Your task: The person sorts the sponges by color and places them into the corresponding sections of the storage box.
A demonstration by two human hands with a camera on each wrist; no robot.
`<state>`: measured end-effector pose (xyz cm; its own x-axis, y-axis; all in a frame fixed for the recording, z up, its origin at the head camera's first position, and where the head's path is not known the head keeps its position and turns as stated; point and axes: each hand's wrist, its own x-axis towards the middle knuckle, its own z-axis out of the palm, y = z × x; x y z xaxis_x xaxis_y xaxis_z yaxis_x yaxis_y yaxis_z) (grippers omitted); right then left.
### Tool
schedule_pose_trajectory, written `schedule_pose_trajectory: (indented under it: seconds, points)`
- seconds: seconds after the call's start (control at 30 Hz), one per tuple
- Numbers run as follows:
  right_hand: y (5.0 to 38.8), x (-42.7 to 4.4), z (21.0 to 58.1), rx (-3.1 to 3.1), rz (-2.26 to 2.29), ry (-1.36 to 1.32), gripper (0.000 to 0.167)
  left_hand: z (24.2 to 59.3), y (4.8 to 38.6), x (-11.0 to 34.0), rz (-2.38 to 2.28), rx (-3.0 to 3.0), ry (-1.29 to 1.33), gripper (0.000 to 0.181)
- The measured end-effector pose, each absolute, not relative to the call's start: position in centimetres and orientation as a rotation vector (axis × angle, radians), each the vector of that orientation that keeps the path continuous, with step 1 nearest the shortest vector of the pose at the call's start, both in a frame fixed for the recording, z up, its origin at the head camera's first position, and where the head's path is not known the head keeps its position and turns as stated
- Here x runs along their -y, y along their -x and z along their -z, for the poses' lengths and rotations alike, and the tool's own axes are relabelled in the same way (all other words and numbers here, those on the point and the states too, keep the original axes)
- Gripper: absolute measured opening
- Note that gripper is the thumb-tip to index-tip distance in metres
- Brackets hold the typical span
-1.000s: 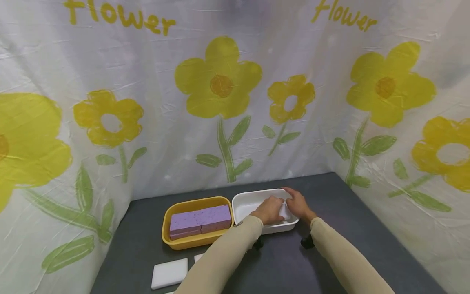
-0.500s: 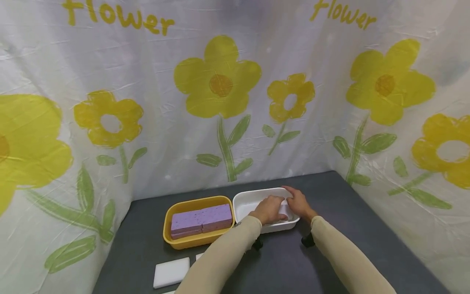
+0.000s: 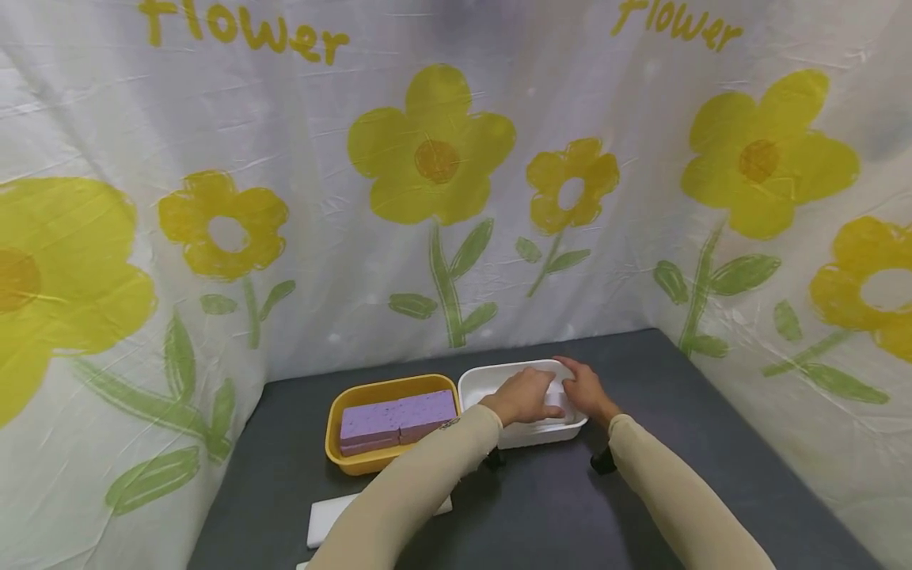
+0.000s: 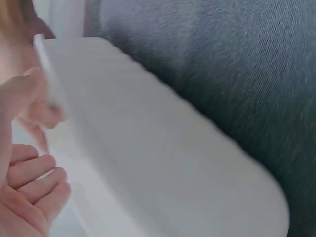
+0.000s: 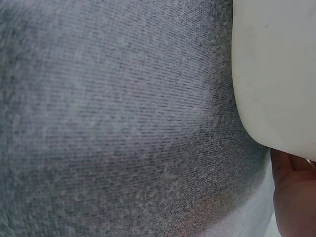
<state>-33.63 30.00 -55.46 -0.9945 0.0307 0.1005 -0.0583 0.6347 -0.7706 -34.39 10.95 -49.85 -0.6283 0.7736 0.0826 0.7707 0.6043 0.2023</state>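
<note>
In the head view, we see the yellow tray (image 3: 349,462) holding purple blocks (image 3: 399,419) end to end, so we judge that part done. Beside it on the dark desk (image 3: 541,514) stands the white tray (image 3: 537,433), where both hands work over a pale piece (image 3: 555,402) at its right end; this part looks under way. White slabs (image 3: 326,521) lie outside the trays, partly hidden by a sleeve (image 3: 420,492), so the packing seems unfinished. The blocks are squared, matte and pitted like sponge; the trays are smooth, round-cornered and plastic-looking. A creased, slightly glossy curtain (image 3: 321,277) with painted flowers hangs behind.

In the left wrist view, the white tray's long wall shows a softly rippled lower edge and a thin rim. The left hand (image 4: 32,182) is loosely spread, fingers slightly bent, thumb apart, with nothing visible between them.

In the right wrist view, we find a fine, ribbed, cloth-like grey surface and the tray's rounded corner. The right hand (image 5: 297,197) shows only partly, beyond that corner; we cannot tell whether it grips the rim, the piece or nothing.
</note>
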Motion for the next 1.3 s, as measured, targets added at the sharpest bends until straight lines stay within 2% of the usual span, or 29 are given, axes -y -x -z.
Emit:
schedule_pose_trajectory:
  seconds: [0.13, 0.37, 0.67, 1.3]
  points:
    - [33.8, -30.2, 55.7, 2.750, -1.282, -0.022, 0.061, 48.3, 34.4, -9.8, -0.287, -2.762, -1.354, 0.060]
    - [33.6, -30.0, 55.2, 2.761, -1.252, -0.005, 0.060, 46.9, 34.5, -7.6, -0.282, -2.723, -1.332, 0.079]
    - [33.6, -29.7, 55.3, 2.781, -1.328, 0.038, 0.062, 45.1, 31.8, -3.3, -0.267, -2.643, -1.397, 0.072]
    - [33.6, -29.8, 55.3, 2.789, -1.326, 0.051, 0.062, 42.1, 25.9, 4.1, 0.011, -2.584, -1.518, 0.084]
